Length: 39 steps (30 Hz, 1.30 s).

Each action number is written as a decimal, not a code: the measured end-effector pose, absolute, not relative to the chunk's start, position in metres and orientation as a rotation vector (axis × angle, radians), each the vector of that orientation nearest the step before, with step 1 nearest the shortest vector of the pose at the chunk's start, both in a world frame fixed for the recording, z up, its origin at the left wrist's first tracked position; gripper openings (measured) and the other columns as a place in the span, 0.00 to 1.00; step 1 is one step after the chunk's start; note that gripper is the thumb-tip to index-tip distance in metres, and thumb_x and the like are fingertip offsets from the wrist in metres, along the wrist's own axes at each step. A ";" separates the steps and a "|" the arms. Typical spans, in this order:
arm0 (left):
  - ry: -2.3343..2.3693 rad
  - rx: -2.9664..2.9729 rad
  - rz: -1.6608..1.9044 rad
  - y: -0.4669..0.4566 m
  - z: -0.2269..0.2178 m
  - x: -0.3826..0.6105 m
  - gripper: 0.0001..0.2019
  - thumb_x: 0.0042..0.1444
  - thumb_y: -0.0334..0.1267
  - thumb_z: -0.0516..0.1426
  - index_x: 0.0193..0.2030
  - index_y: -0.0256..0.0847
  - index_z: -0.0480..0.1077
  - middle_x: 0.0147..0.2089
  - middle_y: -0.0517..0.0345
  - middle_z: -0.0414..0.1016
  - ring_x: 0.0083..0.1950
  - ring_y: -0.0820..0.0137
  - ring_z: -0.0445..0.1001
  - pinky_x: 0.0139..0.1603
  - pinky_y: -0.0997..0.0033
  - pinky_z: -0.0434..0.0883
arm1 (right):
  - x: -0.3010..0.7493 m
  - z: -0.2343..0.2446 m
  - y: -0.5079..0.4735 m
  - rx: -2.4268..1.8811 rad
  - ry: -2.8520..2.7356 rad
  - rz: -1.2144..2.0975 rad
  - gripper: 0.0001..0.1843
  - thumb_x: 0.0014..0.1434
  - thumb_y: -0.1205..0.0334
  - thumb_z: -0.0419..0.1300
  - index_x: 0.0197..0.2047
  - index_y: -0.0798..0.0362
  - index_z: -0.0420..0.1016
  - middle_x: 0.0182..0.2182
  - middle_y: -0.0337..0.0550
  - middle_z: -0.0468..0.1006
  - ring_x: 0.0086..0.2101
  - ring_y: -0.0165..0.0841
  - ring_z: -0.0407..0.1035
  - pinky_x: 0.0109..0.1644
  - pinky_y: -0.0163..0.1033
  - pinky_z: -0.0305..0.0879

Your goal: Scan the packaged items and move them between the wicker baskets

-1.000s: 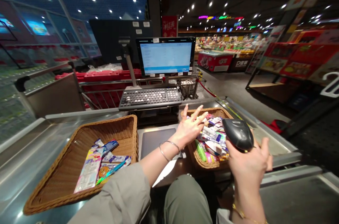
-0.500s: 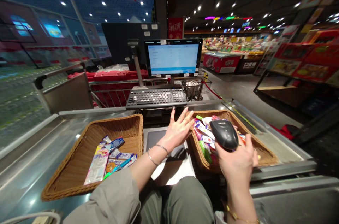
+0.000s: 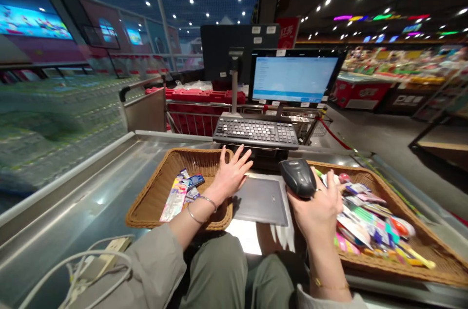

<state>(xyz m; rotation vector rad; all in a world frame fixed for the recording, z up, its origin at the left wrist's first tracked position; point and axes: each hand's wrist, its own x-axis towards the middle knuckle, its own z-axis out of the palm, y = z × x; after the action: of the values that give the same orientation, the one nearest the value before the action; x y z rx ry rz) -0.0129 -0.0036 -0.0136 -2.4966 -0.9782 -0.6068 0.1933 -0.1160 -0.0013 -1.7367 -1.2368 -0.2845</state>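
Observation:
My left hand (image 3: 229,174) hovers open with fingers spread over the right rim of the left wicker basket (image 3: 153,199), which holds a few flat snack packets (image 3: 176,195). My right hand (image 3: 319,204) is closed around a black handheld barcode scanner (image 3: 299,177), held upright between the two baskets. Just right of it, the right wicker basket (image 3: 435,245) is heaped with several colourful small packets (image 3: 365,226). A grey flat scanner plate (image 3: 260,200) lies between the baskets, in front of my knees.
A black keyboard (image 3: 257,132) and a lit monitor (image 3: 293,78) stand behind the baskets on the steel checkout counter (image 3: 91,192). A power strip with white cables (image 3: 93,266) lies at lower left. Red shopping baskets (image 3: 199,95) and a metal cart rail sit beyond.
My left hand has swung left, from over the right basket to the left basket's rim. The view has turned left. My right hand keeps the scanner.

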 end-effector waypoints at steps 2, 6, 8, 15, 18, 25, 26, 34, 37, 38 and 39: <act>-1.042 -2.477 -0.601 0.000 -0.016 -0.033 0.20 0.61 0.39 0.58 0.61 0.46 0.69 0.72 0.47 0.60 0.75 0.52 0.48 0.70 0.26 0.33 | 0.182 -0.003 -0.106 -1.724 -1.288 -0.268 0.32 0.52 0.48 0.58 0.57 0.57 0.74 0.60 0.61 0.70 0.65 0.53 0.54 0.66 0.63 0.48; -1.152 -2.434 -0.559 0.010 -0.022 -0.072 0.18 0.61 0.38 0.58 0.58 0.47 0.71 0.70 0.48 0.62 0.74 0.51 0.52 0.70 0.26 0.35 | 0.160 -0.006 -0.089 -1.708 -1.348 -0.205 0.33 0.51 0.49 0.57 0.57 0.57 0.73 0.58 0.58 0.73 0.66 0.53 0.51 0.66 0.62 0.47; -1.201 -2.423 -0.520 0.016 -0.025 -0.091 0.18 0.61 0.36 0.58 0.58 0.46 0.71 0.70 0.48 0.63 0.74 0.51 0.53 0.69 0.25 0.35 | 0.152 -0.008 -0.082 -1.707 -1.348 -0.164 0.33 0.51 0.49 0.57 0.57 0.58 0.73 0.57 0.58 0.73 0.66 0.53 0.51 0.67 0.63 0.46; -1.226 -2.500 -0.313 0.031 -0.047 -0.134 0.20 0.56 0.33 0.60 0.56 0.46 0.73 0.68 0.48 0.66 0.73 0.53 0.56 0.70 0.28 0.33 | 0.134 -0.031 -0.068 -1.722 -1.452 -0.097 0.29 0.51 0.51 0.57 0.54 0.54 0.74 0.58 0.53 0.74 0.67 0.51 0.51 0.66 0.64 0.46; -1.176 -2.568 -0.156 0.039 -0.060 -0.143 0.18 0.57 0.34 0.60 0.55 0.47 0.74 0.68 0.48 0.66 0.73 0.54 0.56 0.69 0.28 0.33 | 0.131 -0.045 -0.065 -1.762 -1.462 -0.075 0.28 0.50 0.51 0.56 0.52 0.53 0.75 0.58 0.51 0.74 0.67 0.50 0.51 0.67 0.65 0.45; -0.948 -2.677 0.112 0.064 -0.090 -0.168 0.13 0.52 0.32 0.61 0.43 0.50 0.78 0.64 0.54 0.72 0.69 0.56 0.63 0.71 0.32 0.40 | 0.132 -0.059 -0.061 -1.787 -1.488 -0.040 0.31 0.50 0.49 0.55 0.54 0.54 0.75 0.57 0.53 0.75 0.67 0.49 0.51 0.67 0.62 0.46; -0.899 -2.689 0.133 0.065 -0.096 -0.171 0.12 0.51 0.31 0.61 0.41 0.49 0.78 0.62 0.55 0.74 0.69 0.57 0.65 0.71 0.33 0.41 | 0.133 -0.060 -0.060 -1.785 -1.485 -0.035 0.31 0.50 0.49 0.55 0.55 0.55 0.74 0.57 0.53 0.75 0.67 0.49 0.51 0.67 0.62 0.45; -0.772 -2.776 0.118 0.060 -0.140 -0.177 0.09 0.50 0.27 0.60 0.32 0.49 0.77 0.55 0.61 0.80 0.65 0.66 0.70 0.75 0.45 0.39 | 0.133 -0.060 -0.058 -1.782 -1.472 0.017 0.30 0.48 0.50 0.57 0.53 0.54 0.75 0.58 0.54 0.74 0.66 0.49 0.52 0.67 0.62 0.47; -0.781 -2.791 0.122 0.060 -0.141 -0.175 0.10 0.54 0.27 0.59 0.32 0.50 0.76 0.54 0.65 0.80 0.66 0.70 0.68 0.75 0.49 0.37 | 0.133 -0.059 -0.059 -1.785 -1.456 0.035 0.30 0.48 0.49 0.57 0.52 0.55 0.76 0.58 0.55 0.73 0.66 0.50 0.53 0.67 0.62 0.47; -0.784 -2.797 0.122 0.060 -0.140 -0.175 0.11 0.55 0.27 0.59 0.32 0.50 0.76 0.53 0.66 0.81 0.66 0.71 0.68 0.75 0.50 0.36 | 0.133 -0.059 -0.059 -1.782 -1.454 0.036 0.30 0.48 0.49 0.57 0.52 0.55 0.76 0.58 0.55 0.73 0.66 0.51 0.53 0.67 0.62 0.48; -0.784 -2.804 0.122 0.060 -0.139 -0.175 0.11 0.55 0.27 0.59 0.32 0.51 0.76 0.52 0.67 0.81 0.66 0.72 0.68 0.76 0.51 0.36 | 0.133 -0.059 -0.059 -1.777 -1.452 0.035 0.30 0.48 0.49 0.57 0.51 0.55 0.77 0.58 0.55 0.73 0.66 0.51 0.53 0.67 0.62 0.48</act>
<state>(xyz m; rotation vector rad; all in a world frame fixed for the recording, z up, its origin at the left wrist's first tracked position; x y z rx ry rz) -0.1745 0.0601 -0.1392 -2.8036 -0.7844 0.1221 0.1334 -0.0594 -0.0587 -1.7766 -1.4525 0.0354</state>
